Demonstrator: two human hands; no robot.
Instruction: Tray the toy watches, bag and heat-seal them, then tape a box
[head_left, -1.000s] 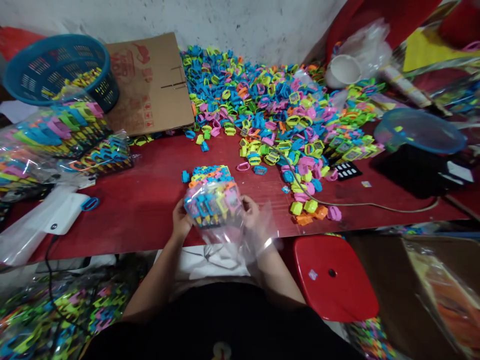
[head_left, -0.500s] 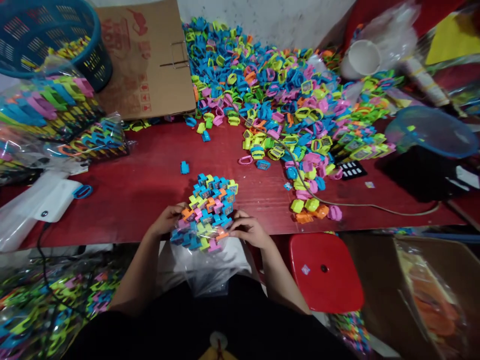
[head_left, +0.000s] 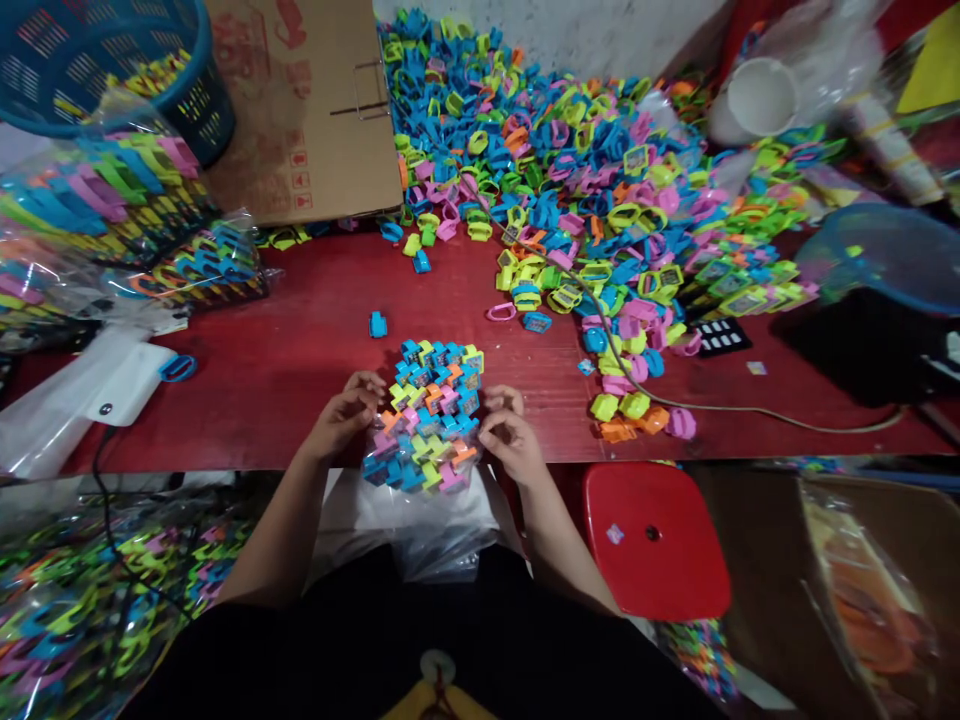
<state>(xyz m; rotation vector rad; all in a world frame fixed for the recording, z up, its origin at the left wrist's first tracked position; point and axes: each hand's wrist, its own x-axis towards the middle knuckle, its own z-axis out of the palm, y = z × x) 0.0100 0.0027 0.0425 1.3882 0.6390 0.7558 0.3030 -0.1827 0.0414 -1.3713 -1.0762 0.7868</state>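
At the table's front edge sits a block of small watch-like plastic pieces [head_left: 433, 385] in blue, yellow, pink and orange, packed in rows. A clear plastic bag [head_left: 436, 540] covers its near part, and the bag's loose end hangs toward my lap. My left hand [head_left: 346, 412] is at the block's left side, thumb and fingers pinched on the bag's edge. On the opposite side my right hand [head_left: 511, 435] pinches the bag's edge too. The film between the fingers is thin and hard to see. A single blue piece [head_left: 377, 324] lies just beyond the block.
A large heap of similar pieces [head_left: 525, 150] lies against the wall, a cable [head_left: 720, 408] running across it. At left stand a blue basket [head_left: 202, 110], a cardboard box [head_left: 315, 150], filled bags [head_left: 112, 200] and a white device [head_left: 131, 385]. A red stool [head_left: 652, 560] is at right.
Both hands have moved away from me along the block's sides, and the bag now covers more of it. The view has shifted slightly.
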